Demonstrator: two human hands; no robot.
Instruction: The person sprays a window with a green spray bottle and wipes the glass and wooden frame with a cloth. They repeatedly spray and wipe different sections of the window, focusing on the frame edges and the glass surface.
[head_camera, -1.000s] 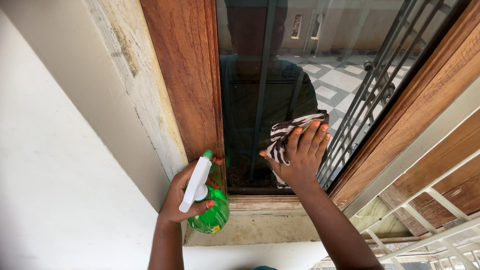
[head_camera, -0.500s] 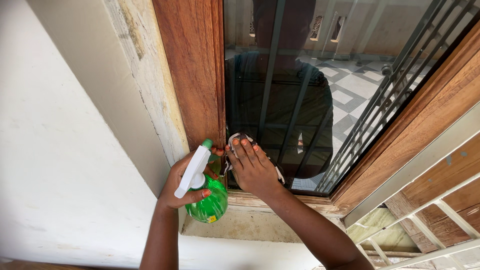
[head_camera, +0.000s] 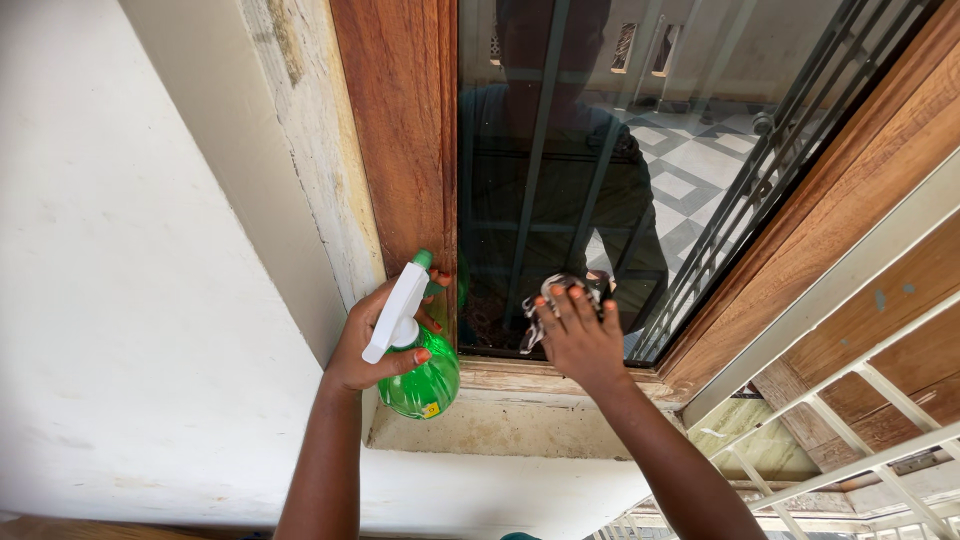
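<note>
Spray bottle (head_camera: 418, 352) upright in left hand (head_camera: 372, 345), nozzle apparently toward glass (head_camera: 600, 180); right hand (head_camera: 578, 335) presses cloth (head_camera: 545, 300).

A single head-worn view looks down, close, at the window (head_camera: 600, 200).

My view: a window set in a wall.
Brown wooden window frame (head_camera: 395, 130), dark reflective glass pane (head_camera: 600, 150), white plastered wall (head_camera: 120, 300), daylight.
</note>
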